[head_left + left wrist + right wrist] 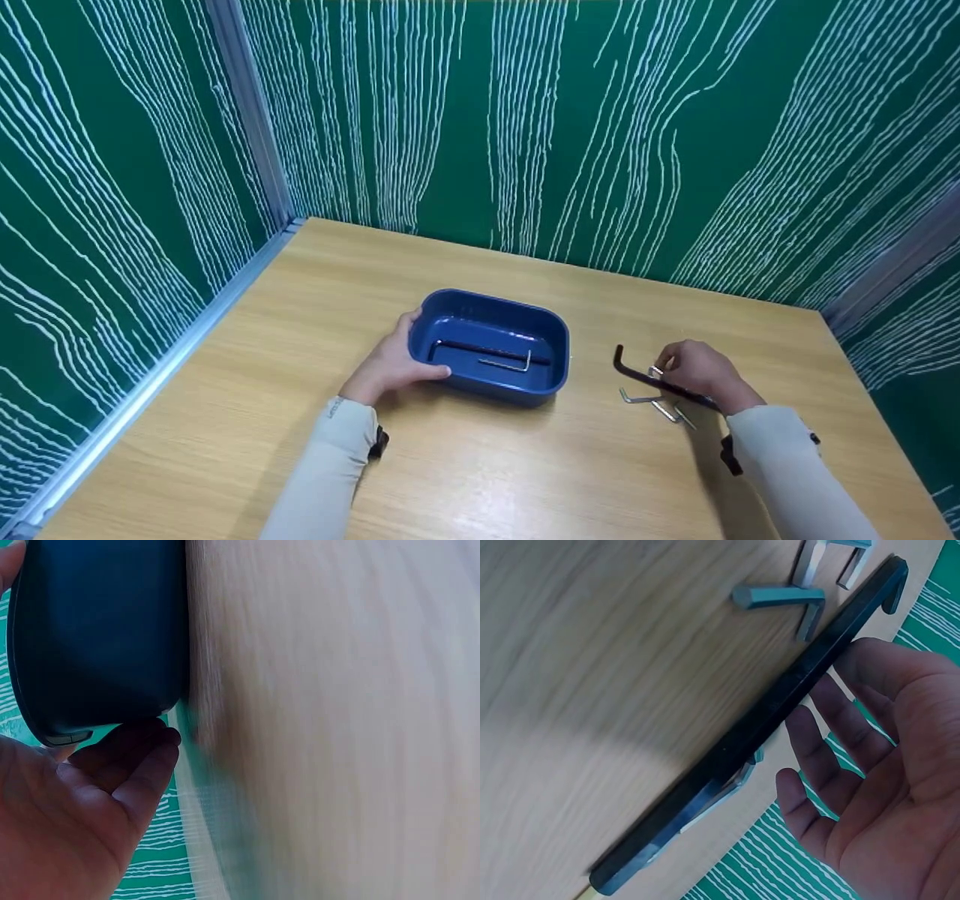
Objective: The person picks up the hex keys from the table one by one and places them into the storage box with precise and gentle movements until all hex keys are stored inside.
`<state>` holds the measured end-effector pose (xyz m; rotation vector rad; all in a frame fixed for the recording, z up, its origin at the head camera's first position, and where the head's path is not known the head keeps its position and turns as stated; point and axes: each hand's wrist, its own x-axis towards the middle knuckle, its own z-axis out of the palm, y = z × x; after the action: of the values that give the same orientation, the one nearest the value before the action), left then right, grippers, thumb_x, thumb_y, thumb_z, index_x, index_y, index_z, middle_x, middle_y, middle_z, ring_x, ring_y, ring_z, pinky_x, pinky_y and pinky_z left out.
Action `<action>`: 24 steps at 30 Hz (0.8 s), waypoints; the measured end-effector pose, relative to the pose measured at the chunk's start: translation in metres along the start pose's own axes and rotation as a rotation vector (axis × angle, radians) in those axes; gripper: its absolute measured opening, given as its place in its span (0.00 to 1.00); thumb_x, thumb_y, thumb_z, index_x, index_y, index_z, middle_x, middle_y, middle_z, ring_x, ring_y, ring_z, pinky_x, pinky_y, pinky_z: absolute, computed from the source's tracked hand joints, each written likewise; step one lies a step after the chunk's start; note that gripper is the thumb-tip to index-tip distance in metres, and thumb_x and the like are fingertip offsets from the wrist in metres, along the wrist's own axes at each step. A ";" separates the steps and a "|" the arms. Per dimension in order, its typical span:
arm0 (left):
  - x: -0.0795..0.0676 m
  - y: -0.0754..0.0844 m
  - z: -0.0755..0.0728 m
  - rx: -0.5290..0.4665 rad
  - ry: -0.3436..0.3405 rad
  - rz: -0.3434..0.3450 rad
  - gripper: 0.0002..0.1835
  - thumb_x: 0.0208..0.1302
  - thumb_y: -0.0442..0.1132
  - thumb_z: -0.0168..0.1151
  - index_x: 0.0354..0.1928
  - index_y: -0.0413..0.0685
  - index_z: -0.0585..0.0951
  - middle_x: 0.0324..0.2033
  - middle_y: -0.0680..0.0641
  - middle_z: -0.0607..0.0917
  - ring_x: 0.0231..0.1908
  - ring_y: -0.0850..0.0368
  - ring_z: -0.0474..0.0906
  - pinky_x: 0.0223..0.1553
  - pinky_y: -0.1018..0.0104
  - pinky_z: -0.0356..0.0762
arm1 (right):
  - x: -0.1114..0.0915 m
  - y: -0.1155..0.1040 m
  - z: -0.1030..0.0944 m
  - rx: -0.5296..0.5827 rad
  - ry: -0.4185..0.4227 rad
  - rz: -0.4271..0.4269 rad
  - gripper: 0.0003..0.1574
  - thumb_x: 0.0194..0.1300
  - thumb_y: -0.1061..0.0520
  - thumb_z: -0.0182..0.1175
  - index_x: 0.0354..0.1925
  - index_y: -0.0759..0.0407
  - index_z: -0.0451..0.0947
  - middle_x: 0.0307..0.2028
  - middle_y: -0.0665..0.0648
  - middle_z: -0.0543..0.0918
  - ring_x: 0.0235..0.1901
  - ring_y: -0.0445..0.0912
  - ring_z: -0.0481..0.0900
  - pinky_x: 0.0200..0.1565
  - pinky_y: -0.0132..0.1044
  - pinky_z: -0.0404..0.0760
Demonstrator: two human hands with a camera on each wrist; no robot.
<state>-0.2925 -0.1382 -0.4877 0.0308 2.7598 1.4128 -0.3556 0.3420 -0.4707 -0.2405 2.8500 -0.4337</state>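
Close to us, our left sleeve [322, 465] has small letters [334, 406] on its cuff, too tiny to read. Our right hand [697, 367] bends its fingers by the big black bent key [634, 373], and we cannot tell if it pinches anything. Small silver keys [641, 400] lie close by on the wooden table [585, 480]. Our left hand [394, 364] grips one end of the blue box [496, 393]. Inside lie a dark key [472, 347] and a silver key [504, 366]. Behind stands a green wall [465, 150] with wiggly white lines.
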 end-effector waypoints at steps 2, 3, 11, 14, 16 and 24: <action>0.000 0.000 0.000 0.000 0.003 0.008 0.60 0.22 0.66 0.70 0.63 0.67 0.49 0.60 0.53 0.63 0.57 0.54 0.62 0.57 0.49 0.61 | 0.000 0.000 0.000 0.009 -0.003 0.010 0.09 0.49 0.53 0.63 0.33 0.51 0.79 0.28 0.52 0.79 0.27 0.46 0.72 0.29 0.36 0.69; 0.001 0.000 0.000 0.002 0.004 0.013 0.60 0.24 0.64 0.71 0.64 0.66 0.49 0.60 0.53 0.63 0.56 0.54 0.62 0.57 0.49 0.61 | 0.000 0.000 0.001 0.011 -0.003 0.010 0.09 0.49 0.53 0.63 0.33 0.51 0.79 0.29 0.52 0.79 0.28 0.46 0.72 0.30 0.36 0.70; 0.000 0.000 -0.001 -0.004 0.004 0.000 0.59 0.25 0.63 0.72 0.63 0.68 0.49 0.60 0.53 0.62 0.57 0.54 0.61 0.57 0.48 0.60 | 0.002 0.001 0.001 0.027 -0.011 0.020 0.08 0.50 0.55 0.63 0.33 0.52 0.79 0.29 0.54 0.78 0.27 0.47 0.72 0.29 0.36 0.70; -0.001 0.001 -0.002 -0.014 0.000 -0.002 0.60 0.22 0.65 0.71 0.63 0.68 0.49 0.61 0.54 0.62 0.58 0.53 0.61 0.57 0.47 0.60 | 0.003 0.001 0.001 0.027 -0.012 0.025 0.08 0.50 0.56 0.62 0.33 0.52 0.78 0.29 0.54 0.78 0.27 0.47 0.72 0.29 0.36 0.70; -0.001 0.001 -0.002 -0.013 -0.003 0.006 0.61 0.21 0.67 0.70 0.63 0.68 0.49 0.60 0.54 0.62 0.57 0.54 0.61 0.57 0.47 0.60 | 0.004 0.002 0.002 0.014 -0.001 0.015 0.08 0.50 0.56 0.61 0.33 0.52 0.78 0.29 0.54 0.78 0.27 0.47 0.72 0.29 0.36 0.69; 0.000 -0.001 0.000 0.018 0.007 0.017 0.63 0.17 0.71 0.68 0.63 0.66 0.50 0.59 0.52 0.64 0.55 0.54 0.63 0.56 0.51 0.62 | 0.006 0.005 0.007 -0.055 0.074 -0.031 0.06 0.50 0.56 0.61 0.31 0.51 0.78 0.27 0.52 0.79 0.25 0.46 0.72 0.26 0.35 0.68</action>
<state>-0.2928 -0.1390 -0.4882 0.0496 2.7844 1.3942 -0.3600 0.3435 -0.4800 -0.2846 2.9369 -0.3777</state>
